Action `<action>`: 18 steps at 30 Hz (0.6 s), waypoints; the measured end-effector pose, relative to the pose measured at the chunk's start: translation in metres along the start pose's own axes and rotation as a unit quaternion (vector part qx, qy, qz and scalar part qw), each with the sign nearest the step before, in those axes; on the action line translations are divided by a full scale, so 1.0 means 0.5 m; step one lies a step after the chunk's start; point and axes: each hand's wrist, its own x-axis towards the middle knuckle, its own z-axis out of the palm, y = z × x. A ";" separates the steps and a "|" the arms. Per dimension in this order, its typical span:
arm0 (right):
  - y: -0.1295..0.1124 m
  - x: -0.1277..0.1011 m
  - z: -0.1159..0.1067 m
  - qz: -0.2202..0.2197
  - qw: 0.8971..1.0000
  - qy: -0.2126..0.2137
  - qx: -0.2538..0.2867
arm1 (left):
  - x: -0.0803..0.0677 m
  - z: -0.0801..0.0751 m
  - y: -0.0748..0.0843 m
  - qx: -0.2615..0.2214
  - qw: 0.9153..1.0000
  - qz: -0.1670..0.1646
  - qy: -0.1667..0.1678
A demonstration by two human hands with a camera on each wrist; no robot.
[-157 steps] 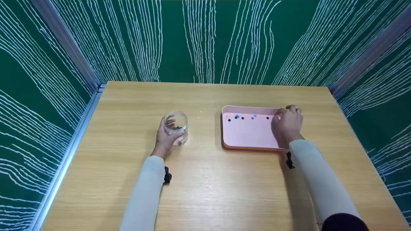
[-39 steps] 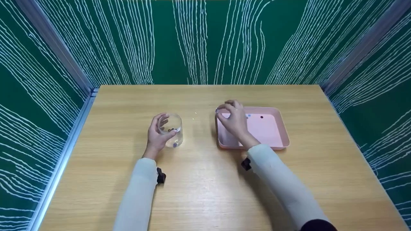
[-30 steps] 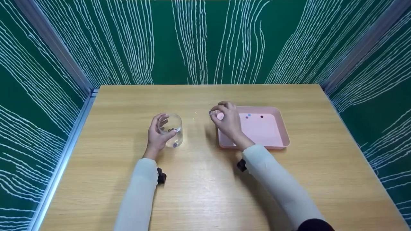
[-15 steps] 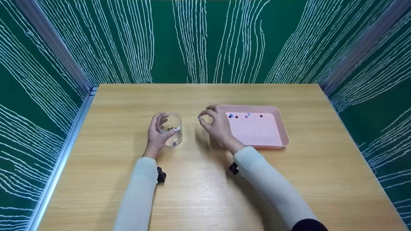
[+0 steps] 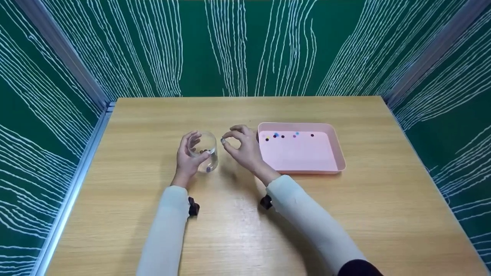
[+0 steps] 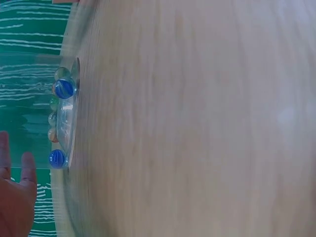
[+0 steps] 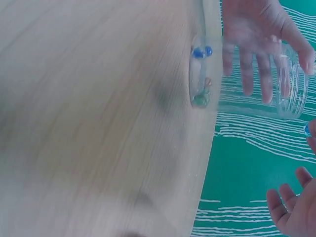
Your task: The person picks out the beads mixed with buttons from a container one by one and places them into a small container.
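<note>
My left hand [image 5: 187, 161] grips a clear jar [image 5: 213, 161] standing upright on the table, fingers round its far side and thumb in front. Several glass marbles lie on its bottom; in the left wrist view a blue marble [image 6: 58, 158] shows among green and orange ones. Just right of the jar's rim, my right hand [image 5: 246, 151] is raised above the table and pinches a marble [image 5: 223, 141] between thumb and index finger. That marble looks blue in the right wrist view, where the right hand [image 7: 301, 212] is partly cut off at the edge.
To the right a shallow pink tray [image 5: 301, 159] rests on the wooden table [image 5: 230, 230], with several marbles in a loose row along its far side, such as a dark marble [image 5: 312, 135]. Green walls [image 5: 215, 50] with white lines surround the table's back and sides.
My right hand has moved left from the tray with the marble pinched, stopping close to the jar's rim. My left hand stays on the jar, which keeps its place.
</note>
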 end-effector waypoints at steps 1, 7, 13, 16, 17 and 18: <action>-0.002 0.000 0.003 -0.004 1.000 0.001 0.003 | 0.000 0.001 0.000 -0.001 1.000 0.001 0.000; -0.013 -0.001 0.019 -0.009 1.000 -0.006 0.018 | 0.001 0.001 0.003 -0.001 1.000 -0.002 -0.004; -0.024 0.001 0.027 -0.010 0.999 -0.012 0.035 | 0.000 0.002 0.004 0.003 1.000 0.003 -0.002; -0.024 0.002 0.032 -0.021 0.999 -0.013 0.032 | 0.000 0.003 0.003 0.003 1.000 0.008 0.000; -0.024 0.002 0.034 -0.025 0.999 -0.015 0.031 | 0.000 0.004 0.003 0.002 1.000 0.010 0.000; -0.023 0.002 0.036 -0.029 0.999 -0.016 0.030 | 0.000 0.004 0.003 0.002 1.000 0.010 0.000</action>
